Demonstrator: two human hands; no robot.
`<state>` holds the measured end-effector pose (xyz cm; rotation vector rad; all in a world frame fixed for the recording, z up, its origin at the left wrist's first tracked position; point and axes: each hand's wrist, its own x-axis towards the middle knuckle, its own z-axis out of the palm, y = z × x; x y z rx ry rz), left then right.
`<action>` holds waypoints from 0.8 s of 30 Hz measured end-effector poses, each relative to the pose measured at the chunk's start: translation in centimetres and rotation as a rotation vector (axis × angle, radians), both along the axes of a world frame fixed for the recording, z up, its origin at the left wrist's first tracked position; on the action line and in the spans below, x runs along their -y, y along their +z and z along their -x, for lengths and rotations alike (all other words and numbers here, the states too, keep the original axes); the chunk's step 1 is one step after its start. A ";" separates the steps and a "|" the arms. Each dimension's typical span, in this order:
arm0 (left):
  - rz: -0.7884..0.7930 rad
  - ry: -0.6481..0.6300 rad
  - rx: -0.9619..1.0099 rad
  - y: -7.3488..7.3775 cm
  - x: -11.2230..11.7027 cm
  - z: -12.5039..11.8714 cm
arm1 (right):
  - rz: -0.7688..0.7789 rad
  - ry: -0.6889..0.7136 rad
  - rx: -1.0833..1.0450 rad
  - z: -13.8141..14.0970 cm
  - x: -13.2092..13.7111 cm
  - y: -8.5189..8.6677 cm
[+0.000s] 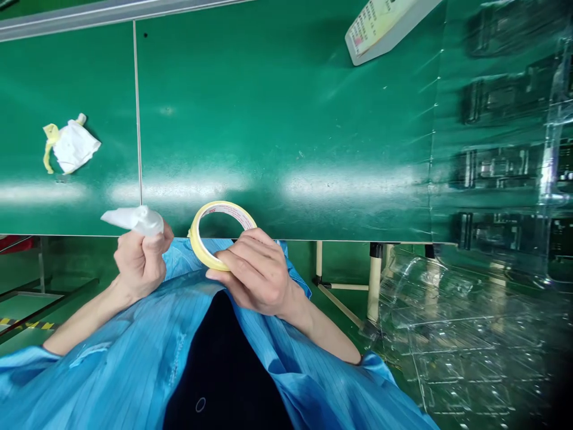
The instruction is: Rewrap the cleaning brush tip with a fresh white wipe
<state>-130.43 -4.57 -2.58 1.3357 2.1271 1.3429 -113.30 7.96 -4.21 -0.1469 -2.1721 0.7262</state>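
My left hand (pixel 141 263) is closed around a crumpled white piece of cloth or film (pixel 134 220), which sticks out past my fingers over the edge of the green table (pixel 277 119). My right hand (pixel 253 272) grips a roll of yellow adhesive tape (pixel 195 239), with my fingers across its lower edge and its ring standing tilted. A white crumpled wad (pixel 74 146) with a strip of yellow tape (pixel 50 143) on it lies on the table, out of reach of both fingertips.
Stacked clear plastic trays (pixel 501 149) stand on the right of the table, and more (pixel 465 340) sit on the floor below. A printed card in a white holder (pixel 385 30) lies at the far edge. Cream table legs (pixel 374 280) stand under the table. My blue smock (pixel 188 263) fills the bottom.
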 end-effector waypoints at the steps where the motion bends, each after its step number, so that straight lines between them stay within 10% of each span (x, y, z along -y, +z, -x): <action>1: -0.038 0.018 -0.001 0.0 -0.3 -0.1 | 0.001 0.004 0.000 0.0 0.0 0.0; 9: 0.072 0.022 0.087 -0.1 -1.1 -0.3 | 0.026 -0.002 0.046 0.1 -0.1 0.0; 24: 0.016 -0.219 -0.483 1.0 -2.2 0.0 | 0.117 -0.014 -0.082 0.6 -0.5 -0.2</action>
